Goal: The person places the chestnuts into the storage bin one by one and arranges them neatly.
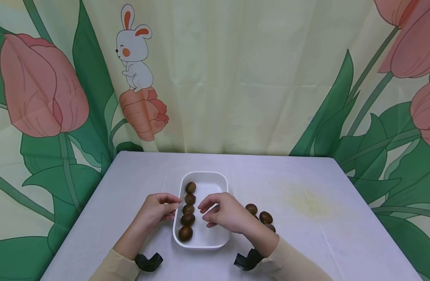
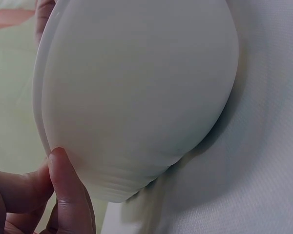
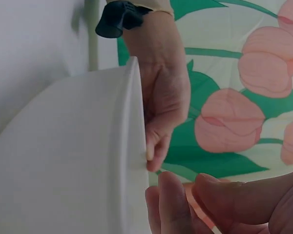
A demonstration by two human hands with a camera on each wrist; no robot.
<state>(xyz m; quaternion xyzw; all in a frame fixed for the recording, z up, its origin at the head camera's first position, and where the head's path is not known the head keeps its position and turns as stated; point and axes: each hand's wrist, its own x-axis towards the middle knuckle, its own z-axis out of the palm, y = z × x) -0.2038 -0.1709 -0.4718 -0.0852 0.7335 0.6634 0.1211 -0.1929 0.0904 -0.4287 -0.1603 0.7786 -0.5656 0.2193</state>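
A white rectangular tray (image 1: 215, 240) with rounded corners stands on the table. Along its left side, several glossy brown chestnuts (image 1: 188, 219) form a row from back to front. My left hand (image 1: 156, 210) pinches the tray's left rim between thumb and finger; in the left wrist view its fingertips (image 2: 61, 158) are right at the edge. Over the middle of the tray hovers my right hand (image 1: 225, 212), its fingers loosely bent with nothing between them. The right wrist view shows those fingers (image 3: 173, 204) beyond the tray wall (image 3: 78, 146), thumb and fingertips apart.
More chestnuts (image 1: 266, 217) lie on the table to the right of the tray, partly hidden by my right forearm. A white cloth (image 1: 288, 249) with a faint yellowish stain covers the table. Behind it hangs a curtain (image 1: 229, 78) printed with tulips and a rabbit.
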